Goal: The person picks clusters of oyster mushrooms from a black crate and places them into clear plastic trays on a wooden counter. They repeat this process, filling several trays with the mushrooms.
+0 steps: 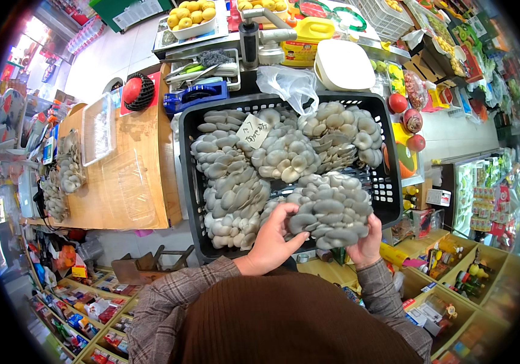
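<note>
Between my two hands is a large cluster of grey oyster mushrooms (pixel 330 209), over the front right of a black plastic crate (pixel 392 182). My left hand (pixel 274 241) grips the cluster's left side, thumb toward the near edge. Around its right side curls my right hand (pixel 368 241); some of its fingers are hidden beneath the caps. More oyster mushroom clusters (pixel 232 191) fill the crate's left side and back. On top of them leans a small handwritten card (pixel 253 131). A crumpled clear plastic bag (pixel 287 84) hangs over the crate's far rim.
Left of the crate, a wooden counter (pixel 151 150) bears a clear plastic tray (pixel 98 129) and two mushroom clusters (pixel 70 168). A blue tape dispenser (pixel 196 96), a white plastic tub (pixel 345 64) and a yellow jug (pixel 310 38) stand behind. Wooden goods shelves (pixel 442 314) flank me below.
</note>
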